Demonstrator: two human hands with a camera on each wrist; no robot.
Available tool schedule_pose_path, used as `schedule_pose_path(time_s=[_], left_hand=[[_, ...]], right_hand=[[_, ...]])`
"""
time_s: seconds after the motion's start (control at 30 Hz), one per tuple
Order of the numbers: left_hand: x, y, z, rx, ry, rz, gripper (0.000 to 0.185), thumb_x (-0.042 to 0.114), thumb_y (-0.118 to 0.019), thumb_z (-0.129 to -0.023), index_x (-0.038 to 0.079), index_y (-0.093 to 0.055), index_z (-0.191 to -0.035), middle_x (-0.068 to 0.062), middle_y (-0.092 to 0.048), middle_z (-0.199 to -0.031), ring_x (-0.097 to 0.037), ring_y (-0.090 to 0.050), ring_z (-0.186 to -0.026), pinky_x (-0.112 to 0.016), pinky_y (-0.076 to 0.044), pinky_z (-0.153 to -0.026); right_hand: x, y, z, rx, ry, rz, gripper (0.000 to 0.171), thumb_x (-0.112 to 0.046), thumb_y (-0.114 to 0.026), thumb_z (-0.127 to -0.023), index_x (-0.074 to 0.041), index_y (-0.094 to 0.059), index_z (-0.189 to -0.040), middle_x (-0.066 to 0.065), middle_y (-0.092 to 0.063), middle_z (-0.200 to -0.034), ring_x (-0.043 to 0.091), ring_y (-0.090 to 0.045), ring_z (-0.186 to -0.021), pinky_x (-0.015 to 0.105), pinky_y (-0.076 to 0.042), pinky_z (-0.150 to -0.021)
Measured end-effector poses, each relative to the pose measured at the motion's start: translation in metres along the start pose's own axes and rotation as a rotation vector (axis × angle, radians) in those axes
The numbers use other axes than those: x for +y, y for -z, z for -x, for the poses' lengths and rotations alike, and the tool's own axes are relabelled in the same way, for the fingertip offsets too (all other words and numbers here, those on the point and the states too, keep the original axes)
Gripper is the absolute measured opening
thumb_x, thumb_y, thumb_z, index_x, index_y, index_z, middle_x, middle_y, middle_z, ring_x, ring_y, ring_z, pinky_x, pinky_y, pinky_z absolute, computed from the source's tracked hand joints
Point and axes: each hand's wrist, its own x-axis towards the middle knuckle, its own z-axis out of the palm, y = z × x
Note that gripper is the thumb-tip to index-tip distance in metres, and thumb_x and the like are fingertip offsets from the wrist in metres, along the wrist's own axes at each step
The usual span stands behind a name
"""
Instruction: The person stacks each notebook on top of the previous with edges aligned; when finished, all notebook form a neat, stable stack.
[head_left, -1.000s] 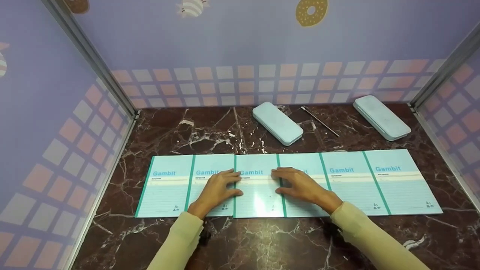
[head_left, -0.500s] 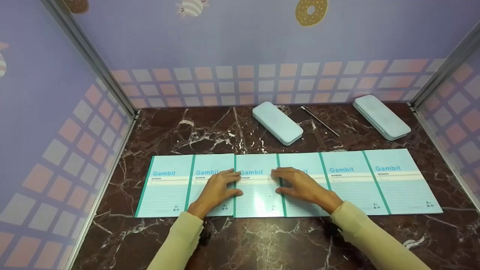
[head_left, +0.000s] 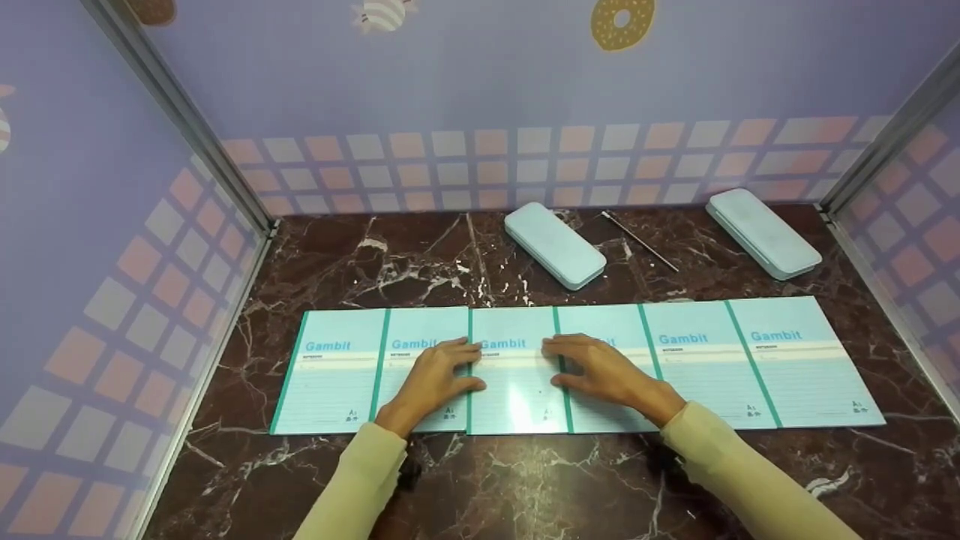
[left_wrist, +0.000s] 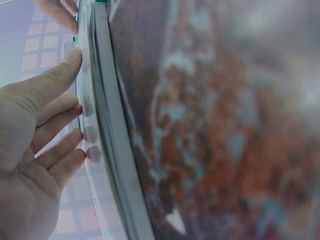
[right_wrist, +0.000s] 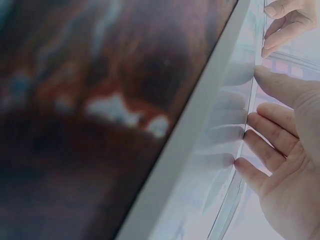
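Several pale blue notebooks marked "Gambit" lie side by side in one row, each with a green spine strip on its left. My left hand (head_left: 435, 379) rests over the second notebook (head_left: 421, 322) from the left, its fingertips reaching the edge of the third notebook (head_left: 517, 397). From the other side my right hand (head_left: 604, 375) lies across the fourth notebook (head_left: 600, 319), fingertips at the third one's right edge. In the left wrist view, the left fingertips (left_wrist: 75, 155) touch a glossy cover; the right fingertips (right_wrist: 242, 165) do likewise in the right wrist view. Neither hand grips anything.
Behind the row, two pale blue tin cases (head_left: 555, 246) lie slanted on the dark marble table (head_left: 360, 262), with a thin dark stick (head_left: 639, 241) between them. Purple patterned panels (head_left: 450, 82) stand at the back and sides. The notebook at far right (head_left: 802, 375) reaches near the right panel.
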Motion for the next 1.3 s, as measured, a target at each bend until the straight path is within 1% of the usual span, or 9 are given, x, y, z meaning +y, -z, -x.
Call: schedule_pose_path(time_s=[0.2, 0.33, 0.53, 0.73, 0.9, 1.07, 1.3], left_hand=[[0.001, 0.000, 0.001, 0.007, -0.003, 0.010, 0.050, 0.018, -0.091, -0.084, -0.003, -0.076, -0.127, -0.013, -0.071, -0.135, -0.041, -0.058, -0.135, -0.058, -0.046, -0.113], [0.002, 0.000, 0.002, 0.004, 0.011, 0.006, 0.050, 0.019, -0.091, -0.085, -0.002, -0.076, -0.128, -0.013, -0.070, -0.136, -0.040, -0.057, -0.136, -0.058, -0.045, -0.114], [0.003, -0.001, 0.005, 0.013, 0.011, 0.005, 0.050, 0.018, -0.091, -0.084, -0.003, -0.075, -0.127, -0.015, -0.070, -0.135, -0.041, -0.058, -0.135, -0.058, -0.047, -0.112], [0.004, -0.002, 0.006, 0.020, 0.002, 0.004, 0.050, 0.017, -0.092, -0.083, -0.005, -0.076, -0.125, -0.016, -0.072, -0.132, -0.042, -0.060, -0.133, -0.057, -0.048, -0.111], [0.007, -0.002, 0.009, 0.016, 0.008, 0.001, 0.051, 0.018, -0.093, -0.082, -0.005, -0.076, -0.124, -0.015, -0.072, -0.131, -0.042, -0.060, -0.133, -0.058, -0.047, -0.111], [0.009, -0.002, 0.012, 0.005, 0.005, 0.008, 0.051, 0.018, -0.092, -0.083, -0.006, -0.075, -0.126, -0.016, -0.072, -0.132, -0.043, -0.060, -0.133, -0.058, -0.048, -0.110], [0.011, -0.002, 0.018, -0.008, -0.015, 0.003, 0.052, 0.019, -0.091, -0.085, -0.005, -0.074, -0.128, -0.017, -0.071, -0.133, -0.043, -0.060, -0.132, -0.058, -0.050, -0.109]], right_hand=[[0.002, -0.002, 0.003, 0.012, 0.016, -0.005, 0.052, -0.018, -0.083, -0.095, 0.004, -0.067, -0.139, 0.021, -0.063, -0.144, 0.041, -0.058, -0.134, 0.056, -0.046, -0.113], [0.002, -0.003, 0.004, 0.014, 0.010, -0.007, 0.051, -0.017, -0.083, -0.095, 0.003, -0.067, -0.139, 0.021, -0.063, -0.145, 0.040, -0.058, -0.135, 0.056, -0.046, -0.113], [-0.001, -0.004, 0.005, -0.001, -0.009, -0.031, 0.051, -0.018, -0.083, -0.096, 0.003, -0.067, -0.139, 0.020, -0.062, -0.145, 0.039, -0.057, -0.136, 0.054, -0.045, -0.114], [-0.005, -0.004, 0.008, -0.003, -0.008, -0.026, 0.052, -0.018, -0.084, -0.094, 0.004, -0.067, -0.138, 0.022, -0.063, -0.144, 0.041, -0.058, -0.135, 0.055, -0.043, -0.115], [-0.007, -0.004, 0.011, -0.008, -0.016, -0.026, 0.054, -0.019, -0.084, -0.093, 0.003, -0.067, -0.138, 0.022, -0.062, -0.145, 0.042, -0.057, -0.135, 0.056, -0.042, -0.116], [-0.010, -0.005, 0.013, -0.010, -0.018, -0.023, 0.054, -0.019, -0.085, -0.092, 0.003, -0.067, -0.138, 0.021, -0.062, -0.145, 0.041, -0.058, -0.135, 0.056, -0.042, -0.116], [-0.012, -0.007, 0.017, 0.003, 0.015, -0.010, 0.052, -0.018, -0.085, -0.093, 0.004, -0.068, -0.137, 0.022, -0.063, -0.144, 0.041, -0.059, -0.133, 0.055, -0.044, -0.115]])
